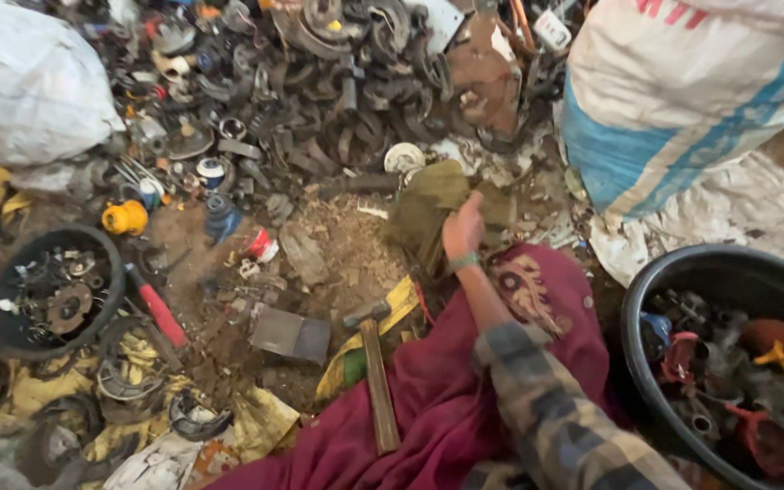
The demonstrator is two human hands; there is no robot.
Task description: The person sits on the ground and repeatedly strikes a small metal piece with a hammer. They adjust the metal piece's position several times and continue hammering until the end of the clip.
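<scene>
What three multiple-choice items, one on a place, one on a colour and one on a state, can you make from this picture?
1. Where does the hammer lie?
A. on the maroon cloth's edge
B. in the black tub
C. on the white sack

2. What colour is the bracelet?
A. red
B. green
C. yellow

3. What is the hand doing?
A. resting empty
B. holding the hammer
C. gripping an olive cloth

Answers:
1 A, handle along the maroon fold.
2 B, green band at the wrist.
3 C, fingers closed on olive fabric.

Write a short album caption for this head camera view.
Seated amid a pile of scrap metal parts, a person's right hand grips an olive cloth; a hammer lies nearby.
</scene>
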